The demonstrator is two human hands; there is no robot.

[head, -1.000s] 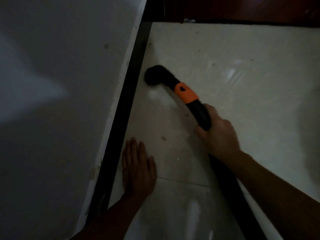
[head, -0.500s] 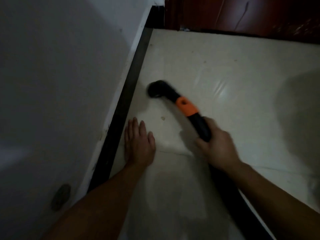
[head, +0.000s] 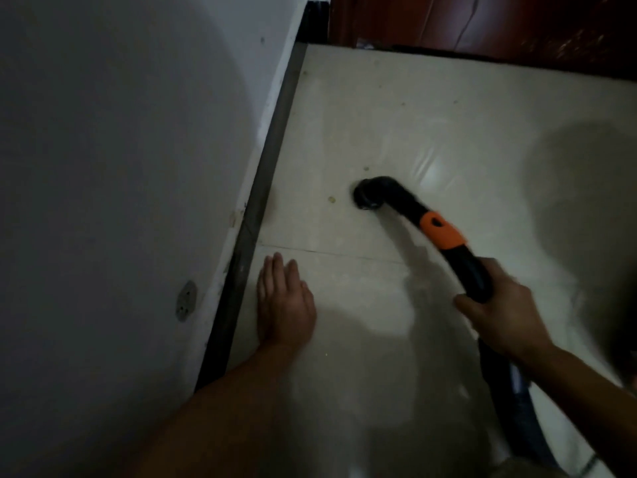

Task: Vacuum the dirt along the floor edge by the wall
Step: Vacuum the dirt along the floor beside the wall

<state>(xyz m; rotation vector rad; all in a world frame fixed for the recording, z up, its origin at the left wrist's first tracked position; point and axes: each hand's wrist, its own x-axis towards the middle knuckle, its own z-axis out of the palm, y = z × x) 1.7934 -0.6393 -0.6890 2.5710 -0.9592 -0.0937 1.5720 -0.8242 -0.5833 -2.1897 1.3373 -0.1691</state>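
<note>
My right hand (head: 496, 315) grips the black vacuum hose handle (head: 472, 270) just below its orange collar (head: 443, 231). The round black nozzle (head: 367, 196) rests on the pale floor tile, well to the right of the dark baseboard (head: 262, 194). A small speck of dirt (head: 331, 199) lies just left of the nozzle, another (head: 366, 169) just above it. My left hand (head: 284, 303) lies flat on the tile, palm down, close beside the baseboard. The hose (head: 510, 419) runs back under my right forearm.
The white wall (head: 120, 167) fills the left side, with a round socket plate (head: 186, 300) low on it. A dark red wooden door (head: 482, 25) closes the far end. A tile joint (head: 344, 253) crosses between my left hand and the nozzle.
The nozzle has pulled away from the baseboard toward the right and nearer to me. The view has shifted back along the wall; my left hand now rests behind the tile joint.
</note>
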